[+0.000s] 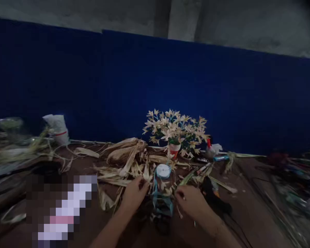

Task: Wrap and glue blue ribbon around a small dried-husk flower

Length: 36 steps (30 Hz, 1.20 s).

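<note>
My left hand [134, 193] is closed, thumb and fingers pinched together beside some pale dried husk pieces. My right hand [191, 199] is also curled closed, to the right of a teal ribbon [155, 184]. Whatever either hand pinches is too small and dim to make out. Between the hands stands a white spool [163, 171], with small pale husk petals near it and ribbon loops hanging down in front. Behind them, a bunch of pale husk flowers [167, 125] rises from a red and white cup [174, 150].
A bundle of dried husks [126, 153] lies behind my left hand. A dark glue gun [217, 198] with its cord rests right of my right hand. Farther back are a blue tube [220, 158] and a white bag [58, 129]. A blue panel [119, 86] closes off the back.
</note>
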Motion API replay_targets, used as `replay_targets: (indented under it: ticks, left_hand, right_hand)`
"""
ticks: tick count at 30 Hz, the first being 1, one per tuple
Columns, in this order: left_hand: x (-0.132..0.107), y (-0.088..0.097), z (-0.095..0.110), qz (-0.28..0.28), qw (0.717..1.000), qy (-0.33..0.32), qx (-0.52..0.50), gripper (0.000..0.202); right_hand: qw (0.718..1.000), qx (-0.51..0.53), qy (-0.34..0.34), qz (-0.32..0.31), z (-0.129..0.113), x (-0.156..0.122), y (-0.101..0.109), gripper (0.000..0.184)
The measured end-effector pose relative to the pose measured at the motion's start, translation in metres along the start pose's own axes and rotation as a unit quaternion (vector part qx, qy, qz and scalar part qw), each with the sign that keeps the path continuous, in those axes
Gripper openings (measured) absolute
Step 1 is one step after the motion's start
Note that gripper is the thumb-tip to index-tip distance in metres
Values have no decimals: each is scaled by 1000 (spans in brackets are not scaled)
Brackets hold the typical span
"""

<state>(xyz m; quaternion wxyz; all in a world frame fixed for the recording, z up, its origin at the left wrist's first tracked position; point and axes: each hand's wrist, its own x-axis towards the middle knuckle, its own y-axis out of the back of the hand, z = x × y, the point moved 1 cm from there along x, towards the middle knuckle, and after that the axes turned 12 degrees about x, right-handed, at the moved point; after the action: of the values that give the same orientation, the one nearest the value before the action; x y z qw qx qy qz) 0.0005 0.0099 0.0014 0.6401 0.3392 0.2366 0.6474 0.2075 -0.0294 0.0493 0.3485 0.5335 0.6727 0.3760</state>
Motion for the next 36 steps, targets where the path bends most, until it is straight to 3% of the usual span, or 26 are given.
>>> replay_targets:
  ticks: [3,6,10,13,18,22,25,31,36]
  left_hand:
    - [1,1,4,8,999,9,-35,29]
    - [2,1,8,5,991,42,-130,27]
    - [2,-2,13,-19,957,102,-270,25]
    - [0,-4,15,-38,931,117,-344,26]
    - [-4,-4,18,-81,887,121,-438,26]
    - [-6,-2,20,-101,852,158,-489,27]
    - [-6,-2,19,-120,833,172,-513,26]
    - [-6,-2,20,-119,833,171,-513,22]
    - [-8,-5,21,-136,843,144,-500,22]
  right_hand:
    - [998,7,-32,58,8,7,9,27]
    - [996,21,14,85,11,9,9,30]
    - [994,34,103,25,11,1,1,34]
    - [998,19,66,15,15,-1,2,30]
    - [994,-39,-29,100,28,25,19,28]
    - [997,-44,-12,65,32,46,22,24]
    - [998,-55,6,26,34,45,21,21]
    - [996,-87,1,-19,41,27,22,19]
    - [992,-127,17,6,37,32,21,23]
